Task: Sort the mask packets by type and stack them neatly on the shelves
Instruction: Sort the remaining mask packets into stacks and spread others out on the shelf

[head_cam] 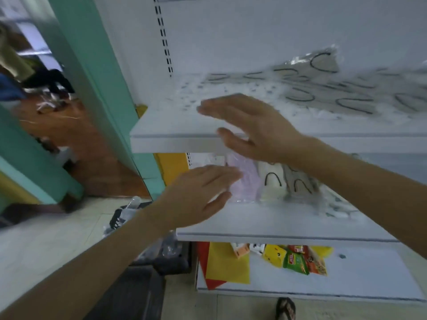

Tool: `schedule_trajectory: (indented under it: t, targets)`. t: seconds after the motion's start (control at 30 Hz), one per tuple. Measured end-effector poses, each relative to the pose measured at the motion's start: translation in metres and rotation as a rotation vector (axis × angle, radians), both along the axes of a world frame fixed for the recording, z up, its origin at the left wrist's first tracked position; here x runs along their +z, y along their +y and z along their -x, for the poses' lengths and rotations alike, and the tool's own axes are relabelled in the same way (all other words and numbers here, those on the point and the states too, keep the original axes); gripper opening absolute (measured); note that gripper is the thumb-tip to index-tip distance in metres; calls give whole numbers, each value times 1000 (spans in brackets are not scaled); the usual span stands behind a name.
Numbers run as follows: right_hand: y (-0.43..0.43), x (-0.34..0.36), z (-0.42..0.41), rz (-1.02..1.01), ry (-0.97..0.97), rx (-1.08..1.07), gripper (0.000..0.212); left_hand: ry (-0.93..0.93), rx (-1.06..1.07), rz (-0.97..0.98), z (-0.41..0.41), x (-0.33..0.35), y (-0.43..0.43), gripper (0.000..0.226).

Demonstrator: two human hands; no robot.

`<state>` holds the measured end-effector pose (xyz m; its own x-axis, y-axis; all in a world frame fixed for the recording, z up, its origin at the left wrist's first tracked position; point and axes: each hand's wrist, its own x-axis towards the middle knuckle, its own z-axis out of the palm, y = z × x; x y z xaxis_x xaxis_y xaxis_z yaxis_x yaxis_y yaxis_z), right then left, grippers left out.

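Clear mask packets with black ear loops (328,88) lie spread across the upper white shelf (175,132), one tilted up at the back. A pale purple mask packet (248,181) stands on the middle shelf (277,229), beside white and grey packets with black loops (288,181). My right hand (251,125) hovers flat, fingers apart, at the upper shelf's front edge, holding nothing. My left hand (198,195) is open in front of the purple packet, fingers pointing right; contact is blurred.
The bottom shelf (358,278) carries yellow and red sheets (226,264) and colourful snack packets (298,259). A dark basket with plastic-wrapped items (143,239) sits on the floor at left. A teal door frame (97,72) stands left of the shelving. A sandal (285,308) shows below.
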<state>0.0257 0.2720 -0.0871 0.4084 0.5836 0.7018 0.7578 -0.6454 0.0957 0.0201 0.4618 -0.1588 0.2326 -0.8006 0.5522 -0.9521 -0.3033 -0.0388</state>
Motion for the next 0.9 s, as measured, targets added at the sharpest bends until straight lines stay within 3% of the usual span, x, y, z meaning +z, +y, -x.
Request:
schedule_trajectory:
  t: [0.07,0.2,0.27,0.4,0.6,0.9]
  targets:
    - [-17,24,-25,-21,14,-195,37,-26,10,75,-18,32,-9,38]
    - [-72,35,-80,-77,467,-761,42,93,222,50,-72,80,-42,47]
    - [-94,28,-91,-138,610,-891,41,163,307,-33,-102,89,-61,45]
    - [-118,23,-95,-165,651,-950,38,269,409,-110,-155,89,-86,44]
    - [-154,32,-96,-111,823,-988,54,408,522,-124,-212,82,-100,41]
    - [-201,36,-127,-69,840,-867,62,573,601,-224,-277,90,-140,50]
